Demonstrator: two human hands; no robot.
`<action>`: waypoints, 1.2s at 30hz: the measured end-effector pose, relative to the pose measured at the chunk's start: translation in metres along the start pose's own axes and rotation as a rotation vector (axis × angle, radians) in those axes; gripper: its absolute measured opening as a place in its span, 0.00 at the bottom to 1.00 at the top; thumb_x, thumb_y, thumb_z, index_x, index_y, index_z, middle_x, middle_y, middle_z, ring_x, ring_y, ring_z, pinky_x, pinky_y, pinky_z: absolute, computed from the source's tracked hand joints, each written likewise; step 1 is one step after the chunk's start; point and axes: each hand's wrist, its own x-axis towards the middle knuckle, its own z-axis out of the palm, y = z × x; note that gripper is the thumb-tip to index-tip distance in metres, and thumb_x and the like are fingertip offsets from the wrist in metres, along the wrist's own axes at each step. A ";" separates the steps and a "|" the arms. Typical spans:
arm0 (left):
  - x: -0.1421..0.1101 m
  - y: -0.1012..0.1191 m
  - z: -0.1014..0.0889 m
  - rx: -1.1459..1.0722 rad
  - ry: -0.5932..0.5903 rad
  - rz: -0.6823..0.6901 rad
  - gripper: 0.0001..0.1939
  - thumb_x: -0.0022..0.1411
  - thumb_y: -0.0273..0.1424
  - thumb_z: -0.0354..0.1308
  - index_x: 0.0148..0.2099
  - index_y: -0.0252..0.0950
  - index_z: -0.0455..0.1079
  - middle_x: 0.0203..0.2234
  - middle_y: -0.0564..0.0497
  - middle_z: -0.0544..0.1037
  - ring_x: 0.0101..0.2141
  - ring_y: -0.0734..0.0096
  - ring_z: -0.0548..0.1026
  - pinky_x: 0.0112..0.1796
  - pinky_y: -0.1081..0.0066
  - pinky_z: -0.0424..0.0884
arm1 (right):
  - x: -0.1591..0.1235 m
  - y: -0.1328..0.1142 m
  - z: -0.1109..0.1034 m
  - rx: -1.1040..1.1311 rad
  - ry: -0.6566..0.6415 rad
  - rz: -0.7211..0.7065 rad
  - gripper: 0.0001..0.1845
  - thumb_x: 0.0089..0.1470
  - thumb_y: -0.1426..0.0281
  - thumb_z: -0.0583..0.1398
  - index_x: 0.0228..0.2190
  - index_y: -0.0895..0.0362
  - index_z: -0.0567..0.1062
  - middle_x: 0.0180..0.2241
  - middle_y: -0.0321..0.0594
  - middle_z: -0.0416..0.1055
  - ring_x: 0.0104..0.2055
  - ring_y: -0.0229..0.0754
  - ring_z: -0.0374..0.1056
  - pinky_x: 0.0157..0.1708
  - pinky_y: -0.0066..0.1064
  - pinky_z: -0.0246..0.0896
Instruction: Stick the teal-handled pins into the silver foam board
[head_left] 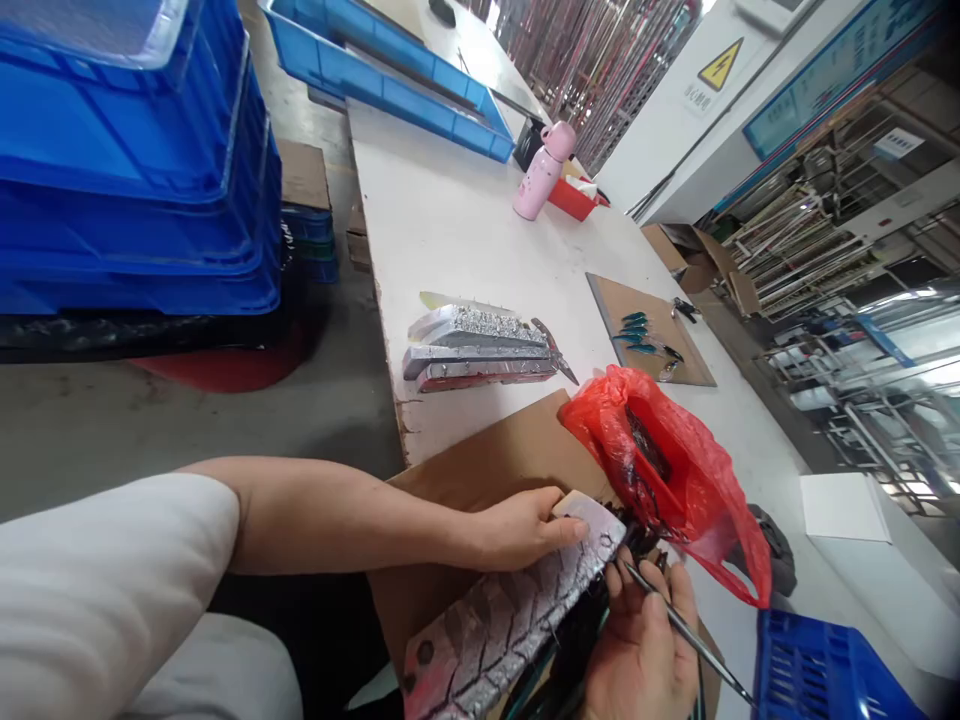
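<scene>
stacked blue plastic crates (127,180) stood at far left, beside a white table (465,220) bearing silver-coated metal pieces (476,350). the left hand (517,530) was closed around the upper end of a silver tread-patterned slab (510,620), which lay over brown cardboard (450,540). the right hand (645,650) gripped a thin steel pick (694,640) just beside the slab, below a red plastic bag (660,460). a blue crate (825,670) sat at far right.
</scene>
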 end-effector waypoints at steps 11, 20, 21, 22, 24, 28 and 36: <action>-0.001 0.003 0.000 0.028 -0.012 0.025 0.20 0.56 0.46 0.49 0.41 0.34 0.63 0.35 0.52 0.71 0.34 0.70 0.67 0.32 0.75 0.63 | 0.006 0.005 -0.002 0.130 0.071 0.276 0.19 0.45 0.67 0.59 0.42 0.50 0.69 0.35 0.27 0.71 0.37 0.29 0.67 0.39 0.20 0.65; -0.001 0.002 0.001 -0.004 -0.017 0.009 0.20 0.56 0.45 0.50 0.43 0.34 0.63 0.35 0.51 0.71 0.34 0.69 0.68 0.32 0.74 0.63 | 0.009 0.013 0.005 0.213 0.133 0.320 0.16 0.45 0.71 0.57 0.39 0.52 0.71 0.31 0.26 0.72 0.36 0.26 0.68 0.42 0.19 0.63; -0.001 0.002 0.001 -0.002 -0.019 0.008 0.20 0.56 0.45 0.50 0.43 0.34 0.63 0.35 0.51 0.71 0.34 0.69 0.68 0.32 0.74 0.63 | 0.009 0.013 0.004 0.230 0.130 0.343 0.15 0.45 0.72 0.57 0.39 0.52 0.71 0.31 0.26 0.73 0.36 0.26 0.68 0.43 0.19 0.63; -0.001 0.003 0.000 -0.001 -0.022 0.007 0.20 0.56 0.45 0.50 0.43 0.34 0.63 0.35 0.51 0.71 0.34 0.69 0.68 0.32 0.74 0.63 | 0.010 0.013 0.004 0.243 0.132 0.360 0.15 0.46 0.72 0.56 0.39 0.53 0.71 0.30 0.27 0.73 0.36 0.26 0.68 0.42 0.19 0.63; -0.002 0.004 0.000 -0.001 -0.027 0.003 0.20 0.56 0.45 0.50 0.44 0.34 0.63 0.36 0.51 0.71 0.35 0.69 0.68 0.32 0.74 0.64 | 0.010 0.013 0.004 0.257 0.138 0.373 0.15 0.46 0.73 0.55 0.39 0.54 0.71 0.30 0.28 0.74 0.36 0.26 0.68 0.41 0.18 0.63; -0.002 0.004 0.000 0.001 -0.014 0.004 0.19 0.56 0.44 0.50 0.43 0.34 0.63 0.35 0.51 0.71 0.34 0.69 0.68 0.32 0.73 0.64 | 0.011 0.014 0.002 0.249 0.094 0.353 0.16 0.47 0.72 0.54 0.40 0.55 0.71 0.32 0.29 0.74 0.37 0.27 0.68 0.41 0.20 0.64; -0.001 0.003 0.000 0.003 -0.020 0.010 0.19 0.56 0.44 0.50 0.43 0.34 0.63 0.35 0.51 0.72 0.34 0.70 0.68 0.32 0.74 0.63 | 0.011 0.014 0.000 0.239 0.091 0.357 0.17 0.47 0.71 0.54 0.41 0.53 0.70 0.33 0.29 0.74 0.39 0.29 0.68 0.42 0.22 0.64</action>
